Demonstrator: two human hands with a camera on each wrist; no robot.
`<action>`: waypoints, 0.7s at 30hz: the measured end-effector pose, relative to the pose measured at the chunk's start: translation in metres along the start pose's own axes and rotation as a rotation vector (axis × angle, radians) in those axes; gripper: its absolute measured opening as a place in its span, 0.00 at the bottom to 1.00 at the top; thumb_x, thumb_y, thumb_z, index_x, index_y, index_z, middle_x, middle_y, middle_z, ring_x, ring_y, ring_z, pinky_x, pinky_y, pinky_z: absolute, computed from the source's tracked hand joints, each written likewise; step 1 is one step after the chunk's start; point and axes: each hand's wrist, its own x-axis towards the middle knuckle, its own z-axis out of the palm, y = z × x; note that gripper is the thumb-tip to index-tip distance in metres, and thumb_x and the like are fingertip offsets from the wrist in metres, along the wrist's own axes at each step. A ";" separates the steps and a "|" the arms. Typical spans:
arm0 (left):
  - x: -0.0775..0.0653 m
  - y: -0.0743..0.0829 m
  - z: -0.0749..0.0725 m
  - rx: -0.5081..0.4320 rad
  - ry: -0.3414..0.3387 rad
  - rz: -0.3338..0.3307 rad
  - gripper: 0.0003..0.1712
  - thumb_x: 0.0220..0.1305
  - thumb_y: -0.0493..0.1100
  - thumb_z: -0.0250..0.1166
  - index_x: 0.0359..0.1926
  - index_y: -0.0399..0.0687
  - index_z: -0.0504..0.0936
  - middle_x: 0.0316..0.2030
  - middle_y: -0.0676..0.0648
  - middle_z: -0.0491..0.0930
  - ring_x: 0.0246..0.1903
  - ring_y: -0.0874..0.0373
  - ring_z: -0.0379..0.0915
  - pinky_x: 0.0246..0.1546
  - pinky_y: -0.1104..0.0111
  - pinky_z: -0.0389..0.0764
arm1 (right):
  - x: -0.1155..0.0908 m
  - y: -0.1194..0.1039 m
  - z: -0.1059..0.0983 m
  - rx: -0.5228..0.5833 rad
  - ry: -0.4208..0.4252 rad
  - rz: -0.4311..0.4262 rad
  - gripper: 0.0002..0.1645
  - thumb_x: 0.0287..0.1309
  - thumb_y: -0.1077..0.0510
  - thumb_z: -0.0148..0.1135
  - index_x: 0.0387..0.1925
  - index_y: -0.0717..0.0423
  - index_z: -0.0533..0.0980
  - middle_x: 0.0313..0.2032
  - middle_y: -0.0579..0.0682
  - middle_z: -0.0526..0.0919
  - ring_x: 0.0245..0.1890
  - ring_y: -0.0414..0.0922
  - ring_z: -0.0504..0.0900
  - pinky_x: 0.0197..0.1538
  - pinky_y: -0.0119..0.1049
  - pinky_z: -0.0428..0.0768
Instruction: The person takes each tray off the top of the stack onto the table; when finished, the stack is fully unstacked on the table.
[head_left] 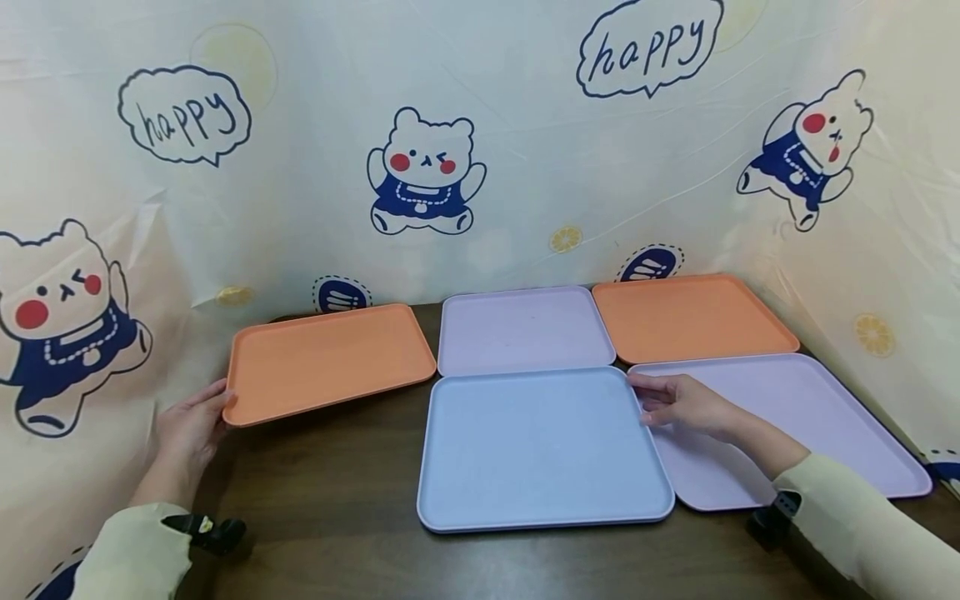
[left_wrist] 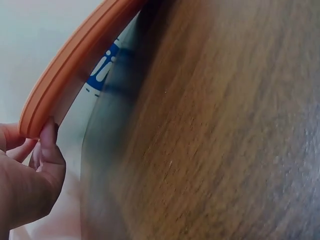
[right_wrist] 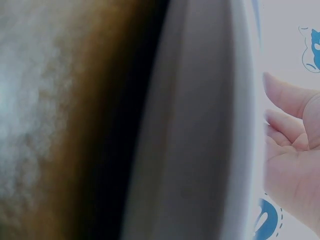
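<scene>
In the head view, my left hand [head_left: 187, 429] holds the near left corner of an orange tray [head_left: 330, 358], whose left side is raised off the wooden table. The left wrist view shows the thumb and fingers [left_wrist: 47, 137] pinching the tray's rim [left_wrist: 60, 75]. My right hand [head_left: 693, 406] has its fingertips at the upper right edge of a blue tray [head_left: 543, 450], which lies flat. Beneath this hand is a large purple tray [head_left: 810, 425]. In the right wrist view, a blurred pale tray rim [right_wrist: 242, 120] hides the fingertips of my right hand [right_wrist: 295, 150].
Behind the blue tray lies another purple tray [head_left: 525, 329], with a second orange tray [head_left: 690, 321] to its right. The brown wooden table [head_left: 330, 500] is backed by a printed curtain [head_left: 300, 192] with bear figures. Dark straps [head_left: 206, 532] circle both wrists.
</scene>
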 end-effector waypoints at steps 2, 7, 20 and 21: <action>0.001 -0.001 -0.002 0.027 0.000 -0.010 0.12 0.60 0.35 0.69 0.26 0.59 0.89 0.24 0.57 0.84 0.21 0.62 0.78 0.19 0.70 0.79 | 0.000 0.001 0.000 0.003 0.003 0.000 0.45 0.56 0.65 0.68 0.70 0.69 0.56 0.70 0.68 0.56 0.66 0.62 0.63 0.59 0.40 0.72; 0.006 -0.006 -0.007 0.088 0.038 -0.035 0.10 0.60 0.41 0.69 0.25 0.61 0.86 0.24 0.59 0.82 0.23 0.63 0.76 0.22 0.71 0.78 | 0.000 0.000 0.000 0.014 0.006 0.001 0.45 0.55 0.65 0.68 0.70 0.70 0.57 0.69 0.68 0.57 0.66 0.62 0.63 0.59 0.39 0.72; 0.009 -0.012 -0.018 0.027 -0.081 -0.032 0.17 0.57 0.36 0.72 0.45 0.60 0.87 0.29 0.63 0.83 0.31 0.69 0.79 0.30 0.76 0.80 | -0.001 -0.005 0.001 0.006 0.006 -0.003 0.44 0.56 0.66 0.68 0.70 0.71 0.56 0.69 0.68 0.56 0.66 0.62 0.62 0.59 0.39 0.72; 0.010 -0.012 -0.019 0.033 -0.099 -0.035 0.24 0.56 0.36 0.72 0.54 0.59 0.84 0.29 0.64 0.82 0.32 0.69 0.79 0.31 0.76 0.80 | -0.001 -0.005 0.001 0.006 0.005 -0.004 0.44 0.56 0.66 0.68 0.70 0.71 0.56 0.69 0.68 0.56 0.66 0.63 0.62 0.59 0.39 0.72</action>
